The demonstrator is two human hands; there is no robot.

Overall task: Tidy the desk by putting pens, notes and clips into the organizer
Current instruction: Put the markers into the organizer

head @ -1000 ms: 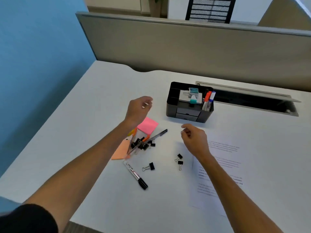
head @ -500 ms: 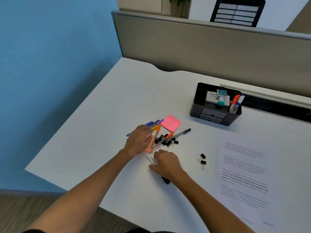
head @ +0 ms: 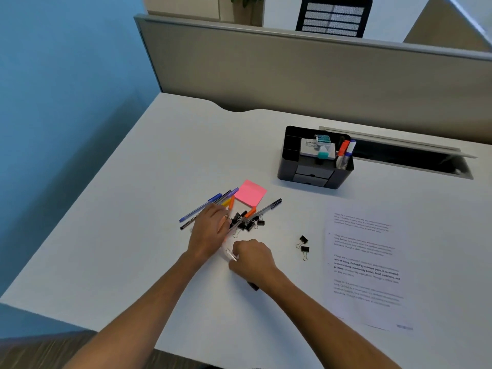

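A head-worn camera looks down on a white desk (head: 133, 209) that fills most of the frame, with a blue wall at the left and a grey partition across the top.

Both bare forearms reach up from the bottom edge toward the centre. The left hand (head: 210, 230) lies palm down, fingers loosely spread, over a heap of pens and clips just left of centre; whether it grips anything underneath cannot be told. The right hand (head: 251, 258) sits just below and right of it, curled into a loose fist around a white marker (head: 230, 254), whose pale barrel shows at the thumb side and whose black cap (head: 253, 286) pokes out below the wrist.

Fanning out to the upper left of the left hand are a blue pen (head: 199, 207), a purple pen (head: 231, 193) and a dark pen (head: 186, 224), with yellow and orange pens partly hidden beside them. A clear pen with a black cap (head: 266, 207) slants up to the right across a cluster of black binder clips (head: 249, 222). A pink sticky note pad (head: 250, 193) lies just above the cluster.

Two more binder clips (head: 303, 245) lie apart, right of centre. A printed sheet of paper (head: 364, 262) covers the lower right.

The black organizer (head: 288, 166) stands in the upper right of the desk, well apart from the hands. It holds an orange marker (head: 344, 147) and a blue marker (head: 351, 147) upright in its right compartment, and a grey box with a teal item on top in the middle.
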